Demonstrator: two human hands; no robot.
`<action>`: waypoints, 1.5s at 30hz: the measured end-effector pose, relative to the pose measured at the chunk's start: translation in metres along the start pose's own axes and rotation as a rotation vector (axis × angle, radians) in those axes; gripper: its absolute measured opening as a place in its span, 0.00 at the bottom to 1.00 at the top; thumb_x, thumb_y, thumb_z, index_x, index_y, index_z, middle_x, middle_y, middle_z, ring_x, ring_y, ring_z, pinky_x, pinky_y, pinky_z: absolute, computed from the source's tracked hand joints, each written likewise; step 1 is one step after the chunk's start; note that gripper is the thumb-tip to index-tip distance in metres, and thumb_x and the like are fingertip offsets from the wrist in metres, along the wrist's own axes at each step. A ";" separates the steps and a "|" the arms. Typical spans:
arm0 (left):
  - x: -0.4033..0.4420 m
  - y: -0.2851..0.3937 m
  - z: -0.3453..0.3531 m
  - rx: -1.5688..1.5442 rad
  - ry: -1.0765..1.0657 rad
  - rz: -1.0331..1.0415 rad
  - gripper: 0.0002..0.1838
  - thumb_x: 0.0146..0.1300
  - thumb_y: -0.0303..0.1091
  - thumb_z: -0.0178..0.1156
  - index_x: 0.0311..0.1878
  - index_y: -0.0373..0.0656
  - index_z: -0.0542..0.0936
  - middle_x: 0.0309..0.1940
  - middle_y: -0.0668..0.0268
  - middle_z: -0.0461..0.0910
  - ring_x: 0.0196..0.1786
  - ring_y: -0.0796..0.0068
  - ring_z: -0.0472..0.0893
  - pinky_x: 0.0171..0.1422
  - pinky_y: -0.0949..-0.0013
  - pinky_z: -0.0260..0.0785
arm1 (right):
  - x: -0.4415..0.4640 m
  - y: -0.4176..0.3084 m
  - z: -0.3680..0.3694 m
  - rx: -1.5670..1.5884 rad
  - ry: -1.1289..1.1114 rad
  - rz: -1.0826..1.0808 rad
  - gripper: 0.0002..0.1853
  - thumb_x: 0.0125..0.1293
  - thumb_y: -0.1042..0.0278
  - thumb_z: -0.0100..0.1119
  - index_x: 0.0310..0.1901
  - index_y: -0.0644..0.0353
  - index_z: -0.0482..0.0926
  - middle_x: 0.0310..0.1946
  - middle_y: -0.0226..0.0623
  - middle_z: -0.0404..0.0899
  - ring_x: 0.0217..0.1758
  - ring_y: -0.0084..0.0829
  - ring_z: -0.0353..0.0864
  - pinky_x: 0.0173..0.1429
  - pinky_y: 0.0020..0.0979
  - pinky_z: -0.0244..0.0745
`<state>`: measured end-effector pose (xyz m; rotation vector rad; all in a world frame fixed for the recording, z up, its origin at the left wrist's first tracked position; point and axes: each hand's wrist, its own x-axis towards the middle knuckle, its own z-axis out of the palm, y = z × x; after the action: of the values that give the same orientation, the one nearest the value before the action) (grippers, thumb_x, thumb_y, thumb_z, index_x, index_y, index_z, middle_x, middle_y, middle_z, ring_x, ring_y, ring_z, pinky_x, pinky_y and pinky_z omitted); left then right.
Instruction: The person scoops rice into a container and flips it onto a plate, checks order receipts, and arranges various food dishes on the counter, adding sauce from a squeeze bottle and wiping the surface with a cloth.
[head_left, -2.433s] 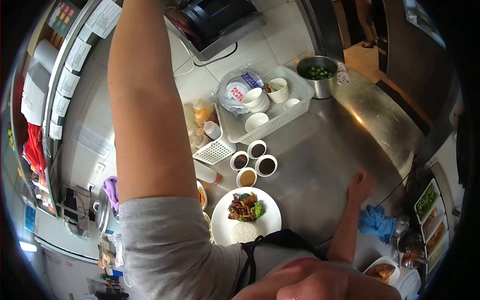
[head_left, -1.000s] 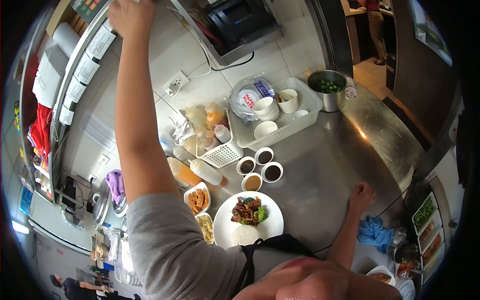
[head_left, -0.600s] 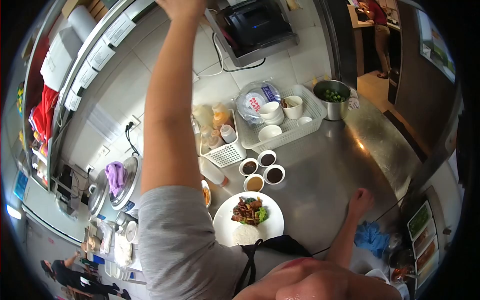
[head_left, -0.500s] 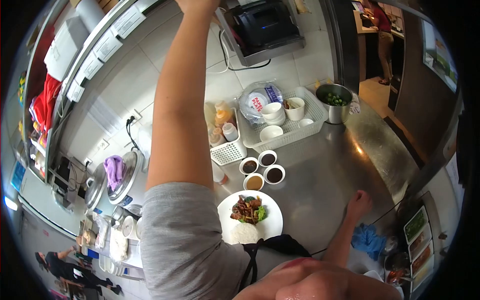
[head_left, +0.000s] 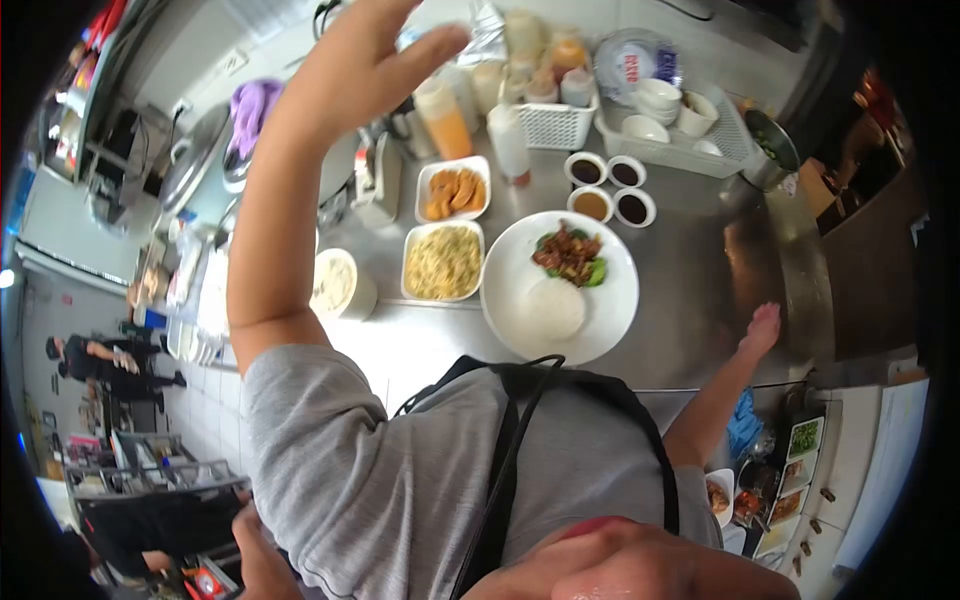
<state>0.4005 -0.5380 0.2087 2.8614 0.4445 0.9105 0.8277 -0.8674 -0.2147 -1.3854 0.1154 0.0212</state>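
Observation:
My left hand (head_left: 375,75) is raised at the top left, its thumb spread away from the palm and the other fingers cut off by the frame edge; no held thing shows. Below and beside it stand a squeeze bottle of orange sauce (head_left: 443,118) and a square bowl of orange-coated pieces (head_left: 455,191). At the right, my right hand (head_left: 763,327) rests at the steel counter with its fingers curled and nothing visible in them. Between my arms sits a white plate (head_left: 510,325) with a rice mound (head_left: 556,308) and glazed meat with greens (head_left: 570,255).
Several small sauce cups (head_left: 591,205) stand behind the plate. Further back are a basket of bottles (head_left: 560,128) and a tray (head_left: 690,157) with bowls. A square bowl of yellow food (head_left: 444,260) lies left of the plate. Another person's hand (head_left: 262,555) shows at lower left.
My view has swung down and left, bringing the bowls of food and my whole torso into sight. My left arm has come down from near the wall-mounted device. My right hand stays at the counter.

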 end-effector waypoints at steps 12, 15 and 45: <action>-0.315 -0.109 0.134 -0.864 -0.630 -1.086 0.20 0.58 0.50 0.46 0.36 0.40 0.71 0.23 0.65 0.74 0.21 0.79 0.74 0.23 0.77 0.64 | -0.336 -0.070 0.306 -0.489 -1.326 0.319 0.16 0.58 0.57 0.47 0.42 0.60 0.71 0.33 0.31 0.73 0.33 0.21 0.73 0.35 0.21 0.68; -0.334 -0.125 0.184 -0.980 -0.399 -1.208 0.24 0.58 0.52 0.44 0.44 0.39 0.65 0.24 0.62 0.75 0.20 0.76 0.74 0.22 0.76 0.65 | -0.348 -0.003 0.361 -0.635 -1.166 0.270 0.17 0.55 0.58 0.49 0.40 0.61 0.71 0.25 0.32 0.73 0.27 0.23 0.73 0.27 0.25 0.68; -0.143 -0.050 0.205 -1.444 -0.561 -0.802 0.22 0.51 0.32 0.46 0.49 0.34 0.60 0.34 0.51 0.73 0.24 0.64 0.76 0.23 0.71 0.69 | -0.184 -0.174 0.113 -0.295 -0.773 0.229 0.14 0.52 0.65 0.49 0.41 0.62 0.70 0.26 0.36 0.75 0.22 0.24 0.74 0.24 0.24 0.72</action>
<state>0.3963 -0.5367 -0.0460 1.2872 0.4826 0.0753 0.6670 -0.7787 -0.0067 -1.5614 -0.3899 0.7817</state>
